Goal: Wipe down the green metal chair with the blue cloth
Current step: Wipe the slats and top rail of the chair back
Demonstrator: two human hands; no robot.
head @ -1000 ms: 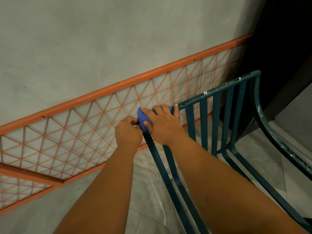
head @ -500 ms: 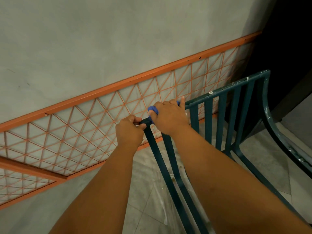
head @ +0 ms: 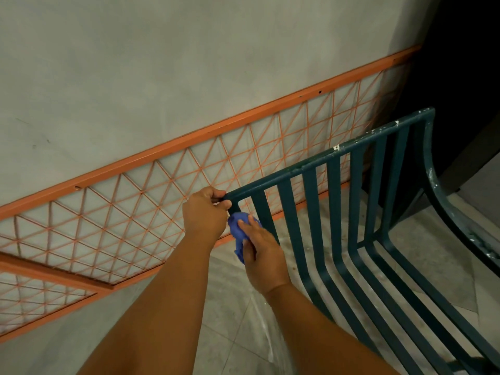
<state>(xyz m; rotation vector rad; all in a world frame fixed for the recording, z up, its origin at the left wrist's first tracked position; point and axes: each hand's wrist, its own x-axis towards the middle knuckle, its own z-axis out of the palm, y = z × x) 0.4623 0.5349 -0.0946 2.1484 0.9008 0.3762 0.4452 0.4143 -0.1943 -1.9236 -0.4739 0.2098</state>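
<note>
chair (head: 335,169) corner is pinched shut by left hand (head: 204,215) to steady it; cloth (head: 239,226), at 5 o'clock below, is clasped around the outer slat by right hand (head: 263,255) for wiping.

The chair (head: 338,212) stands on the floor (head: 235,320) at the right, its slatted back rising toward the wall (head: 162,77) behind it. The lattice panel (head: 108,226) runs along the wall's foot, left of and behind the chair. The left hand (head: 204,213) grips the left corner of the chair's top rail; just below and right of it, the right hand (head: 263,253) presses the cloth (head: 239,228) against the outermost left slat
</note>
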